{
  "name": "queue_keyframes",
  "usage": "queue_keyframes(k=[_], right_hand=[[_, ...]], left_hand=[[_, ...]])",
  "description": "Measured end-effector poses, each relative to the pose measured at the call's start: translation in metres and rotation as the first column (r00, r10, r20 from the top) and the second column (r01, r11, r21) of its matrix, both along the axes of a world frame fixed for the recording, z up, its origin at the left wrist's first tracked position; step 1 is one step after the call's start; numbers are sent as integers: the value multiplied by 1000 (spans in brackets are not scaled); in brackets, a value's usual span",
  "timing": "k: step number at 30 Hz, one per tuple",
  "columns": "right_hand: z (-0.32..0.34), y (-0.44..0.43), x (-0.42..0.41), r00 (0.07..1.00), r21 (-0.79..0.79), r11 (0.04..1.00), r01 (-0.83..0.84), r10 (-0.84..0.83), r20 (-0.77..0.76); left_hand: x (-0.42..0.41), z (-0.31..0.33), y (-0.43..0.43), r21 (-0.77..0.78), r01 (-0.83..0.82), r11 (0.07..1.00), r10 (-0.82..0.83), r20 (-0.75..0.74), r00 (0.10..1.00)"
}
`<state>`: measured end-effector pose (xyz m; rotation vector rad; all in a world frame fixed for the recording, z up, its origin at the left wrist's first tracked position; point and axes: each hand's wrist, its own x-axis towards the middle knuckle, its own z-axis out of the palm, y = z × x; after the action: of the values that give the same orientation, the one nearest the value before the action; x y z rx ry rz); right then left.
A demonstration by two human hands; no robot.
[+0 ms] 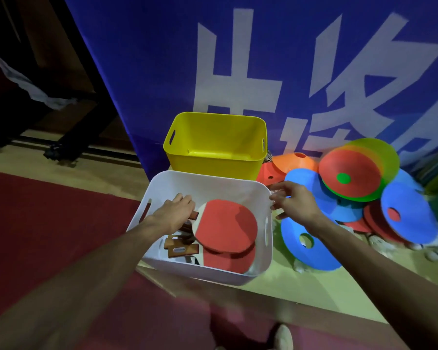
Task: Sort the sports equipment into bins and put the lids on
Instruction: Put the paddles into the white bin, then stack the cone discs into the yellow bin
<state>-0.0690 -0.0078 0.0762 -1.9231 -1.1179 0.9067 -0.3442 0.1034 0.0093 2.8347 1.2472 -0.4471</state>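
Against blue banner [142,72]: yellow bin [214,157], no contents visible; disc cones [352,198] piled right. White bin [261,270] in front holds red paddles [225,227]. Left hand [173,212] inside, clasping a paddle handle; right hand [295,202] spread, ungrasping, beside the rim.

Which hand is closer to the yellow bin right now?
Left. The left hand is down in the white bin just in front of the yellow bin; the right hand hovers off to its right, toward the cones.

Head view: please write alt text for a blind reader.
A person's left hand reaches into a white bin of red table tennis paddles; the open right hand hovers beside coloured disc cones. Behind stands an empty yellow bin.
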Motion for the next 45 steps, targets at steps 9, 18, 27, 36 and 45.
queue_keyframes(k=[9,18,27,36,45], right_hand=[[3,-27,6,999,-52,998,-39,39,-6],[-8,-29,13,996,-66,996,-56,51,-78],[-13,-38,32,974,-7,997,76,-76,-214],[-52,-77,126,966,-137,966,218,-234,-114],[-131,-95,196,963,-340,901,269,-247,108]], left_hand=[[8,-20,-10,26,-60,998,60,-22,998],[36,17,-35,-231,-256,939,339,480,809],[79,61,-63,-347,-137,928,366,773,518],[170,75,-101,-321,-82,944,323,839,437],[255,38,-139,-345,-175,922,371,658,655]])
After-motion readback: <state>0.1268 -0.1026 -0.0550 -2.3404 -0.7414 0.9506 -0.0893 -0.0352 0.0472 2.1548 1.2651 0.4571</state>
